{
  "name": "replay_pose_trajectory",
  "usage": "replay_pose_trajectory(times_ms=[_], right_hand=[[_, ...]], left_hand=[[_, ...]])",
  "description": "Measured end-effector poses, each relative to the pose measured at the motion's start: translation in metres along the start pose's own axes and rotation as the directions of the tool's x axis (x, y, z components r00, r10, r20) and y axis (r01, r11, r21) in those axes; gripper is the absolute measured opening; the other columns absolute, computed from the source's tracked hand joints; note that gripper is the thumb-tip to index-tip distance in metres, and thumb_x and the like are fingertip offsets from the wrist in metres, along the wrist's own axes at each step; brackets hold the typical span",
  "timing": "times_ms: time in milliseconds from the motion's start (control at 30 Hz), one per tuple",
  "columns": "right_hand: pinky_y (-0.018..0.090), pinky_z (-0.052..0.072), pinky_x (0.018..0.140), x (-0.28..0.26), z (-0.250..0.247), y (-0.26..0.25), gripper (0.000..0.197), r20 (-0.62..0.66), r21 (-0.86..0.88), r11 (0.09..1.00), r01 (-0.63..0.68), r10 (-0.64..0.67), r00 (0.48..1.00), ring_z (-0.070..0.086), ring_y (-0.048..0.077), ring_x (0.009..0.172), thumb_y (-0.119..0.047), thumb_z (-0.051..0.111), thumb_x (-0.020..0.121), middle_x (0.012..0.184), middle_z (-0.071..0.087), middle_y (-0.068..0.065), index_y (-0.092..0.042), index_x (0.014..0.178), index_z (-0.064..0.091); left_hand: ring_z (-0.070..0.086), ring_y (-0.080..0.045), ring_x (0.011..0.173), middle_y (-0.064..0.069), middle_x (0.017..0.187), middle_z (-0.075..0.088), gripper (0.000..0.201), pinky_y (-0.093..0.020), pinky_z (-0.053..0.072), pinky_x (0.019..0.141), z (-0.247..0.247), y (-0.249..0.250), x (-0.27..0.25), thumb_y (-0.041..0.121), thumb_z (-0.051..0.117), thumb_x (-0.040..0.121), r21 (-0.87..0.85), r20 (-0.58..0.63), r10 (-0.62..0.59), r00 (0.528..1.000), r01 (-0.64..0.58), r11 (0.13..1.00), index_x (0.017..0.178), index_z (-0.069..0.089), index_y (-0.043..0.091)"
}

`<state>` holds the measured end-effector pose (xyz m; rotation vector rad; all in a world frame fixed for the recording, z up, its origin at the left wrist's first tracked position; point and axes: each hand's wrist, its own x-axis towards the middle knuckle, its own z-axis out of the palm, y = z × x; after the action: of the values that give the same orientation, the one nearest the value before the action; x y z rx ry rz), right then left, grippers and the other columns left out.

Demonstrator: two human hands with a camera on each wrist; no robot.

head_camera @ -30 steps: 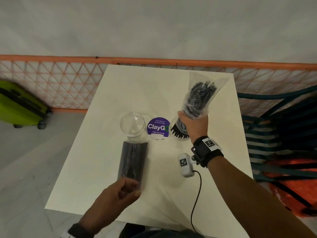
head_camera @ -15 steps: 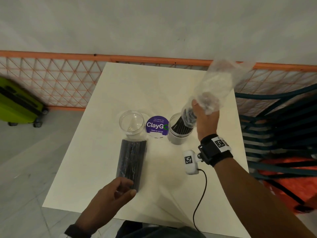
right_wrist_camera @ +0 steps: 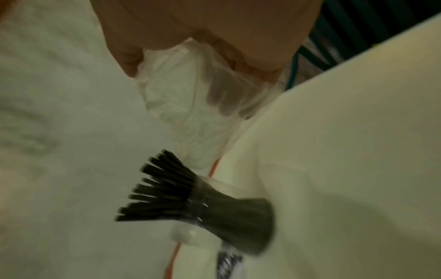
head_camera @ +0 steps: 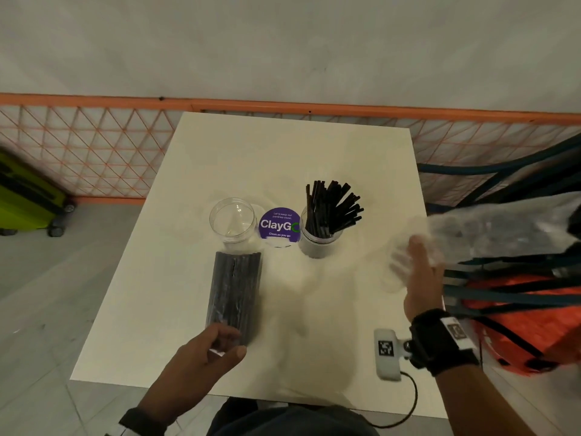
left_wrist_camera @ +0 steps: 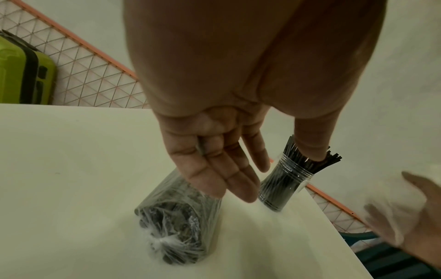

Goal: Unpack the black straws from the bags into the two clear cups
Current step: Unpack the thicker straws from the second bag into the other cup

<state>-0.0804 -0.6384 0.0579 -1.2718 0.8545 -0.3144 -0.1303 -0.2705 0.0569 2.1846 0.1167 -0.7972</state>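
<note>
The right clear cup (head_camera: 319, 243) holds a fanned bunch of black straws (head_camera: 333, 206). The left clear cup (head_camera: 232, 220) stands empty. In front of it a sealed bag of black straws (head_camera: 234, 294) lies lengthwise. My left hand (head_camera: 226, 341) rests on that bag's near end; in the left wrist view its straight fingers (left_wrist_camera: 214, 188) touch the top of the sealed bag (left_wrist_camera: 176, 226). My right hand (head_camera: 415, 265) is off to the right, above the table edge, gripping the emptied clear bag (head_camera: 487, 231), blurred. In the right wrist view the right hand (right_wrist_camera: 186, 56) clutches the crumpled empty bag (right_wrist_camera: 190, 105) above the filled cup (right_wrist_camera: 226, 209).
A purple ClayGo sticker (head_camera: 278, 225) lies between the cups on the white table (head_camera: 283, 152). An orange mesh fence (head_camera: 94, 146) runs behind. Stacked teal chairs and an orange bag (head_camera: 518, 325) crowd the table's right side. A green suitcase (head_camera: 25, 196) stands on the floor at left.
My right hand has pulled the bag up off the straws and swung it right, away from the cup. The straws now stand free in the right cup. The left hand stayed put.
</note>
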Motion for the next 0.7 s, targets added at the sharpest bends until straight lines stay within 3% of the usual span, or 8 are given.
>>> replay_pose_trajectory(times_ms=[67,133,233,333,467,567,633,700], right_hand=[[0.043,0.055,0.084,-0.005,-0.010,0.025,0.059,0.086,-0.172,0.975,-0.139,0.155,0.984,0.066,0.028,0.105,-0.059,0.067,0.082,0.119,0.067,0.008,-0.023,0.127,0.055],[0.047,0.055,0.083,-0.012,-0.014,0.051,0.054,0.097,-0.336,0.900,-0.279,0.328,0.940,0.067,0.029,0.095,-0.060,0.064,0.083,0.107,0.069,0.013,-0.023,0.121,0.057],[0.051,0.059,0.080,-0.025,-0.012,0.070,0.061,0.062,-0.528,0.772,-0.353,0.450,0.891,0.071,0.036,0.081,-0.067,0.067,0.076,0.087,0.073,0.016,-0.012,0.103,0.060],[0.042,0.061,0.071,-0.032,-0.010,0.081,0.086,0.063,-0.608,0.700,-0.375,0.513,0.856,0.073,0.032,0.080,-0.086,0.062,0.061,0.089,0.073,0.015,-0.010,0.101,0.060],[0.039,0.057,0.072,-0.032,-0.016,0.083,0.103,0.039,-0.724,0.613,-0.315,0.493,0.869,0.073,0.027,0.081,-0.098,0.049,0.051,0.088,0.072,0.009,-0.017,0.113,0.053],[0.047,0.055,0.086,-0.025,-0.026,0.083,0.111,0.028,-0.783,0.569,-0.252,0.437,0.899,0.070,0.026,0.078,-0.104,0.046,0.040,0.089,0.073,0.008,-0.022,0.115,0.051],[0.050,0.054,0.091,-0.023,-0.034,0.080,0.104,0.036,-0.804,0.557,-0.210,0.398,0.917,0.069,0.025,0.082,-0.103,0.047,0.042,0.091,0.072,0.006,-0.026,0.112,0.049],[0.048,0.053,0.090,-0.026,-0.037,0.072,0.090,0.066,-0.839,0.527,-0.134,0.342,0.937,0.069,0.025,0.088,-0.098,0.049,0.052,0.091,0.070,0.002,-0.029,0.110,0.047]], left_hand=[[0.071,-0.013,0.081,0.008,0.095,0.071,0.020,-0.026,0.054,0.077,0.002,0.001,0.000,0.046,0.068,0.086,0.012,0.001,0.003,1.000,-0.003,1.000,0.104,0.062,0.038],[0.072,-0.013,0.080,0.008,0.096,0.071,0.020,-0.025,0.053,0.076,0.004,0.003,-0.001,0.046,0.068,0.086,0.021,0.006,-0.001,1.000,0.001,1.000,0.104,0.062,0.038],[0.072,-0.012,0.079,0.008,0.096,0.072,0.021,-0.027,0.055,0.076,0.006,0.001,-0.002,0.048,0.068,0.085,0.022,-0.012,-0.001,1.000,0.001,1.000,0.103,0.063,0.039],[0.072,-0.012,0.079,0.008,0.097,0.072,0.024,-0.031,0.057,0.078,0.009,-0.002,-0.004,0.052,0.067,0.083,0.030,-0.021,0.001,1.000,0.000,1.000,0.103,0.063,0.039],[0.071,-0.014,0.080,0.008,0.098,0.071,0.024,-0.031,0.056,0.078,0.012,-0.001,-0.006,0.051,0.067,0.084,0.022,-0.044,0.012,0.999,-0.011,1.000,0.104,0.063,0.038],[0.071,-0.013,0.082,0.008,0.100,0.071,0.024,-0.027,0.054,0.075,0.013,-0.001,-0.008,0.051,0.066,0.085,0.013,-0.049,0.011,0.999,-0.010,1.000,0.104,0.062,0.037],[0.070,-0.012,0.083,0.009,0.101,0.070,0.026,-0.025,0.052,0.074,0.010,-0.002,-0.008,0.053,0.065,0.084,0.015,-0.060,0.021,0.998,-0.020,1.000,0.104,0.062,0.036],[0.069,-0.010,0.084,0.010,0.101,0.071,0.026,-0.025,0.052,0.075,0.004,-0.004,-0.006,0.053,0.066,0.084,0.018,-0.087,0.032,0.996,-0.030,0.999,0.104,0.062,0.036]])
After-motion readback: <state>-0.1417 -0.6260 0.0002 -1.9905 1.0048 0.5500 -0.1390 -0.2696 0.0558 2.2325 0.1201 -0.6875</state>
